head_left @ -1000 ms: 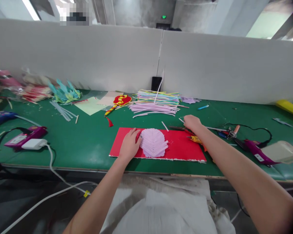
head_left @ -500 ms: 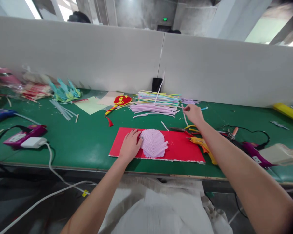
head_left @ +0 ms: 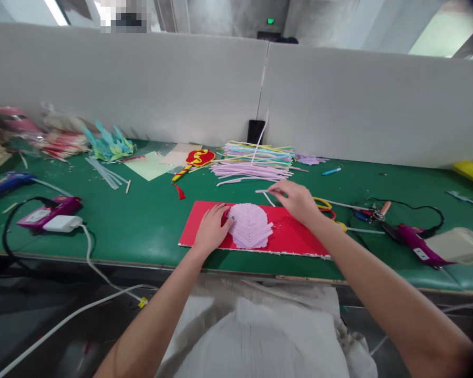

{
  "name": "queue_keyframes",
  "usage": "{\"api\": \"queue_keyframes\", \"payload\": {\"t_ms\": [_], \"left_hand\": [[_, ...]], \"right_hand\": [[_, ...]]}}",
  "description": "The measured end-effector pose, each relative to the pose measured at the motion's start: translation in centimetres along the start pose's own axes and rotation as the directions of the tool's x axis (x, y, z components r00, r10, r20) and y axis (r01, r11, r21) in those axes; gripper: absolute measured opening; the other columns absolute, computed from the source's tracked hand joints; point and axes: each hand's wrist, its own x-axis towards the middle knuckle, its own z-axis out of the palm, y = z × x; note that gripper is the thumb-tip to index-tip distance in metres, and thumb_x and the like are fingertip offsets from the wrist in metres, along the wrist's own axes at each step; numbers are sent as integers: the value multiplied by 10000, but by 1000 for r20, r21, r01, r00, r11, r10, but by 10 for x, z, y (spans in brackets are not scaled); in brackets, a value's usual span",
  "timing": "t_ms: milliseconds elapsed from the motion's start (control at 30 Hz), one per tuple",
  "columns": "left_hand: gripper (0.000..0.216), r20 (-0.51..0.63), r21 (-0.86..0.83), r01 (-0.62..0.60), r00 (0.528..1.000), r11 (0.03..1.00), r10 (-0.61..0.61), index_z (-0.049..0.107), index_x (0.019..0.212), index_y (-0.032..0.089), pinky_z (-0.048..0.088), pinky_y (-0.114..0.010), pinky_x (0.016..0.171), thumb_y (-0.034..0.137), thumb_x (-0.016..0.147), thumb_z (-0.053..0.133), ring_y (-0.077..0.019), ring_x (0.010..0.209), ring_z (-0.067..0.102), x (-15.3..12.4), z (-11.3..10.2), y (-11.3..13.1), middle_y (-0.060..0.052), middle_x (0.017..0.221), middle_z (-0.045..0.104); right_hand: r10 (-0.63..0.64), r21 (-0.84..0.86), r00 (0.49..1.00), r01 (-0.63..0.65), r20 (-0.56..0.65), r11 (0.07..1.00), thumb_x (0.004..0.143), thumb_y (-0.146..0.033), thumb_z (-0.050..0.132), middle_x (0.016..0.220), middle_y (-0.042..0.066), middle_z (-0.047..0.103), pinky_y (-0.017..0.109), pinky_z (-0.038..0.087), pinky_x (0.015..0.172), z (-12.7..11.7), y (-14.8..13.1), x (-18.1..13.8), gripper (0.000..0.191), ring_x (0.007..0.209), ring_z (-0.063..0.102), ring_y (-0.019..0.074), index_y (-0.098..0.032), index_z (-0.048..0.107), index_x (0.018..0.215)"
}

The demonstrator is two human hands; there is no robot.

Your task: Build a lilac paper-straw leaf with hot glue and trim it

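A round, leaf-ribbed lilac piece (head_left: 249, 223) made of pipe cleaners lies on a red board (head_left: 289, 235) in front of me. My left hand (head_left: 213, 227) rests flat on the board, its fingers spread and its thumb at the piece's left edge. Between thumb and fingertips, my right hand (head_left: 295, 202) pinches a short lilac pipe cleaner (head_left: 261, 191) above the board's far edge. A loose pale piece of pipe cleaner (head_left: 268, 199) lies just under it. Scissors with yellow and red handles (head_left: 324, 205) are partly hidden behind my right wrist.
Pipe cleaners (head_left: 256, 170) are heaped at the back, before a black phone (head_left: 256, 131) against the partition (head_left: 161, 84). A red and yellow fan-shaped ornament (head_left: 199, 157) lies left of them. Purple power strips (head_left: 49, 212) sit at both sides, with cables. A blue glue gun (head_left: 10, 185) is far left.
My right hand has come from the right of the pipe cleaner heap toward the board, carrying the lilac pipe cleaner, now turned sideways. My left hand stays on the board.
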Motion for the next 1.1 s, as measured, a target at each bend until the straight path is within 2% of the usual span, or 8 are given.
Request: {"api": "queue_keyframes", "payload": {"t_ms": [133,300,500,667,900,1100], "left_hand": [[335,-57,-47,42,997,998,-45,567,1183,167,336,-359,1079,292,891,462,-199,1264,448,-1,1,-2,-88,1348,517],[292,-177,-79,163,969,983,-175,647,945,125,357,-382,1066,242,898,384,-229,1265,447,-2,1,-1,-152,1283,546],[279,-155,-101,133,977,986,-148,680,879,187,356,-393,1070,187,857,402,-212,1193,514,-1,-1,-1,-75,1246,595],[293,-112,-100,116,986,988,-127,685,923,204,263,-431,1119,172,846,404,-202,1224,488,-1,-2,0,-54,1266,590],[346,-53,-76,101,993,992,-105,657,1059,207,280,-392,1115,159,835,399,-173,1264,447,-1,-3,-1,-36,1338,538],[378,25,25,93,995,995,-94,593,1190,220,181,-477,1134,218,872,387,-208,1332,363,0,-3,2,-50,1407,466]], "right_hand": [[15,-6,999,-14,34,1000,878,-227,484,932,47,688,293,477,780,19,-20,-30,165,873,636,182,-220,647,906],[154,-70,987,-156,-42,985,876,-215,463,944,75,680,347,462,793,27,-25,-45,167,875,633,226,-205,627,911],[237,-57,971,-239,-34,969,846,-221,486,876,61,698,347,469,762,34,-15,-48,137,826,646,228,-209,623,855],[273,6,962,-273,-27,962,840,-237,489,872,56,700,337,484,765,43,-14,-48,133,824,647,212,-214,620,844],[315,87,947,-309,-67,947,824,-246,498,848,42,692,316,512,735,44,-16,-45,121,774,644,185,-212,614,832],[327,86,940,-319,-98,944,810,-216,494,874,57,684,344,502,770,44,-14,-41,108,789,640,197,-209,600,833]]}}
